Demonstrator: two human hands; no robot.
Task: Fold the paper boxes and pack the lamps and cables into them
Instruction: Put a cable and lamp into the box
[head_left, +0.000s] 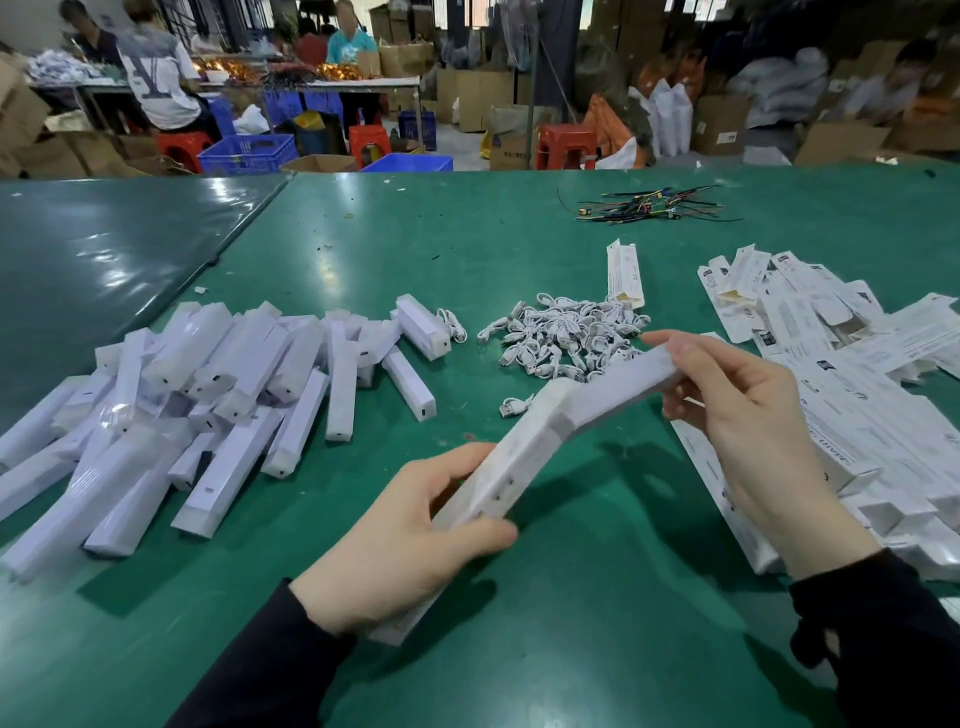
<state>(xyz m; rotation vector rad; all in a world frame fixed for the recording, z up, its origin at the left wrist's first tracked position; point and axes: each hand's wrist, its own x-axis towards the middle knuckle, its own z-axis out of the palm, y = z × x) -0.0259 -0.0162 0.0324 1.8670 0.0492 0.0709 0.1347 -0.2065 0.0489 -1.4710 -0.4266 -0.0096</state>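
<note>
Holding one paper box (524, 457) above the green table (571, 597), the person works with both hands in the head view, the only view here. The left hand (415, 540) grips the near end of the box, thumb on top and fingers curled under it, so this end stays steady. The right hand (748, 410) pinches the far end between the thumb and the curled fingers. The box bends in the middle (it seems to be still flat or half opened), and I judge that the two hands press it to make it open into a tube.

To the left lies a pile of lamps (208, 395), white bars lying across each other, near enough for the left hand to reach. Behind the box, in the middle, is a heap of cables (561, 338), small white coils. At the right is a stack of flat boxes (857, 374), just beside the right hand, so the next one is easy to take. One opened box (625, 278) lies behind the cables. No lamp or cable is in the held box as far as I can see.
</note>
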